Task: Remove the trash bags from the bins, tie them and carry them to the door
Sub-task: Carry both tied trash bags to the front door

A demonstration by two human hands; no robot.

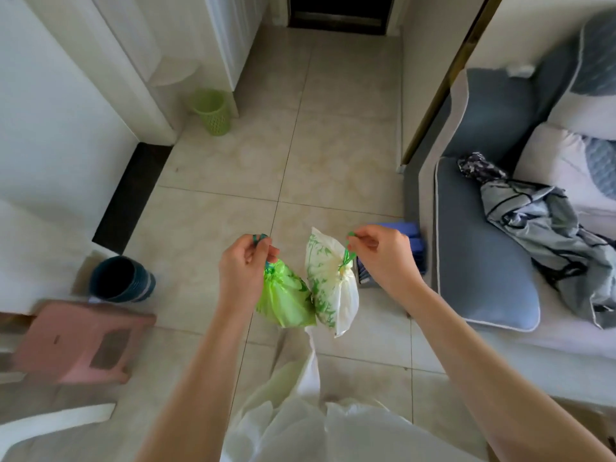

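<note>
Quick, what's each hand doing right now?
Left hand: closed, holding the green trash bag by its drawstring.
Right hand: closed, holding the white leaf-print trash bag by its drawstring.

Pink stool (pixel 80 341) blurred, lower left.

Green bag (pixel 285 301); white bag (pixel 328 285); tied, hanging.

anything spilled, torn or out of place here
Nothing spilled or torn: the green bag and white bag hang cinched from each hand. The only untidy spot is a crumpled grey garment on the sofa.
</note>
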